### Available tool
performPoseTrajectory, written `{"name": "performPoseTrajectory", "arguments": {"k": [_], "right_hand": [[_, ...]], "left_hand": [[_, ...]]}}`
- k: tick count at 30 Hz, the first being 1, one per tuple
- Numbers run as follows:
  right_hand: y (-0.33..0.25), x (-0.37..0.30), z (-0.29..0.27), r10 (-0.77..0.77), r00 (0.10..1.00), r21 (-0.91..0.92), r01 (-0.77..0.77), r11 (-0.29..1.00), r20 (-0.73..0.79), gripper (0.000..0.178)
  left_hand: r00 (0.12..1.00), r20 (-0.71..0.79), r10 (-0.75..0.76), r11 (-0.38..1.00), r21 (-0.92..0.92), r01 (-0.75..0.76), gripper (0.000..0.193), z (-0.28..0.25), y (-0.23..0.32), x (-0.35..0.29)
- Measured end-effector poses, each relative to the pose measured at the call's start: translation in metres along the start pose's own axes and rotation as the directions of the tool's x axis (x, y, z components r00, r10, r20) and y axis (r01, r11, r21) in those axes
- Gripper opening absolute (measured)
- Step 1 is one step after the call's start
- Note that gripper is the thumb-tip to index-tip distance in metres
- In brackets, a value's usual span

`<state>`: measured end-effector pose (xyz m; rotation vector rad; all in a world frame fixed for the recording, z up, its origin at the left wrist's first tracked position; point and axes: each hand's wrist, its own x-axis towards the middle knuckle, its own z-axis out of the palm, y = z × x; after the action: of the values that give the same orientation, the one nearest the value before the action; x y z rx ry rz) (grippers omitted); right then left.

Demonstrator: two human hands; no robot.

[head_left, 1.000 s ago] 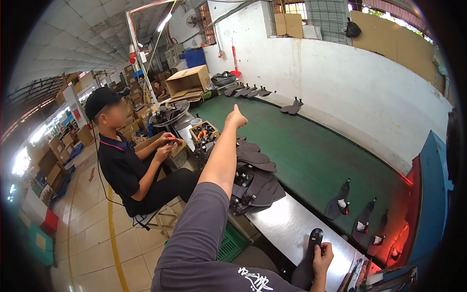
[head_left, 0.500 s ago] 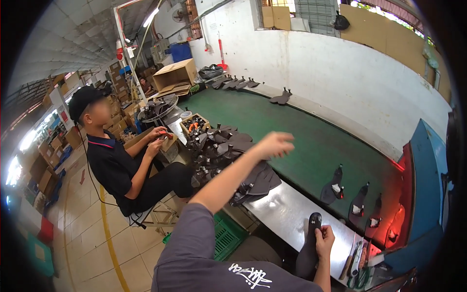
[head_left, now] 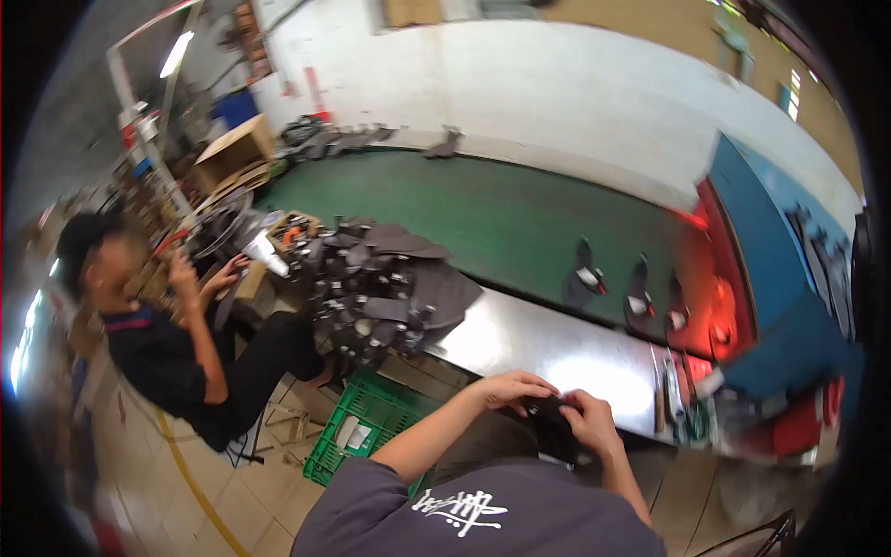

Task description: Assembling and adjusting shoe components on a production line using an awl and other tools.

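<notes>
In front of my lap, both hands meet at a dark grey, strap-like piece (head_left: 549,414) with a black end. My left hand (head_left: 516,390) pinches its upper left edge, fingers bent over it. My right hand (head_left: 590,422) grips the other side with thumb and fingers closed. Motion blurs the fingertips and the piece's lower part is lost against dark clothing. Left of my hands lies a large heap of similar dark grey pieces (head_left: 399,297) with black and shiny fittings.
A steel ledge (head_left: 520,339) borders a green conveyor belt (head_left: 445,200) carrying several grey pieces. At right, a blue machine housing (head_left: 780,241) glows red inside; hand tools (head_left: 682,399) lie near it. A green crate (head_left: 339,436) sits below. At left a co-worker (head_left: 167,353) sits, hands raised.
My left hand has come back from over the belt to the grey piece. My right hand and the piece have shifted slightly left. The view has turned; the co-worker's hands have risen.
</notes>
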<state>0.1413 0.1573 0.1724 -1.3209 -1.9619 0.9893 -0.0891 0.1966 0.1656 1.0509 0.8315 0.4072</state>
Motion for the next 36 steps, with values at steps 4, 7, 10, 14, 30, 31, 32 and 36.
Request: {"name": "performPoseTrajectory", "arguments": {"k": [4, 7, 10, 14, 30, 31, 32, 36], "right_hand": [[-0.019, 0.008, -0.003, -0.117, 0.993, -0.221, 0.118, 0.968, 0.014, 0.016], [-0.016, 0.014, 0.001, -0.115, 0.993, -0.218, 0.113, 0.969, 0.003, 0.021], [-0.021, 0.015, -0.004, -0.125, 0.992, -0.264, 0.117, 0.957, -0.012, 0.029], [-0.017, 0.006, -0.02, -0.387, 0.873, -0.334, 0.285, 0.898, -0.297, 0.031], [0.107, 0.017, -0.094, -0.107, 0.877, -0.753, -0.333, 0.568, -0.468, 0.02], [0.107, 0.017, -0.094, -0.167, 0.852, -0.725, -0.3, 0.62, -0.495, 0.02], [0.105, 0.015, -0.09, -0.15, 0.855, -0.708, -0.299, 0.64, -0.497, 0.022], [0.074, 0.017, -0.089, -0.223, 0.71, -0.426, -0.12, 0.897, -0.668, 0.023]], "left_hand": [[0.993, -0.1, 0.069, 0.997, -0.023, -0.072, 0.031, 0.002, -0.01, -0.013], [0.97, -0.212, 0.118, 0.988, -0.07, -0.135, 0.03, 0.01, -0.008, -0.019], [0.969, -0.214, 0.123, 0.98, -0.126, -0.152, 0.029, 0.007, -0.014, -0.012], [0.954, -0.273, 0.122, 0.974, -0.153, -0.168, 0.023, 0.011, -0.026, 0.002], [0.92, -0.311, -0.24, 0.305, -0.924, -0.232, 0.025, -0.019, -0.004, 0.032], [0.925, -0.281, -0.256, 0.296, -0.934, -0.202, 0.024, -0.016, -0.001, 0.039], [0.92, -0.29, -0.265, 0.285, -0.935, -0.212, 0.024, -0.01, 0.003, 0.042], [0.921, -0.311, -0.233, 0.267, -0.932, -0.247, 0.024, 0.006, 0.023, 0.059]]}}
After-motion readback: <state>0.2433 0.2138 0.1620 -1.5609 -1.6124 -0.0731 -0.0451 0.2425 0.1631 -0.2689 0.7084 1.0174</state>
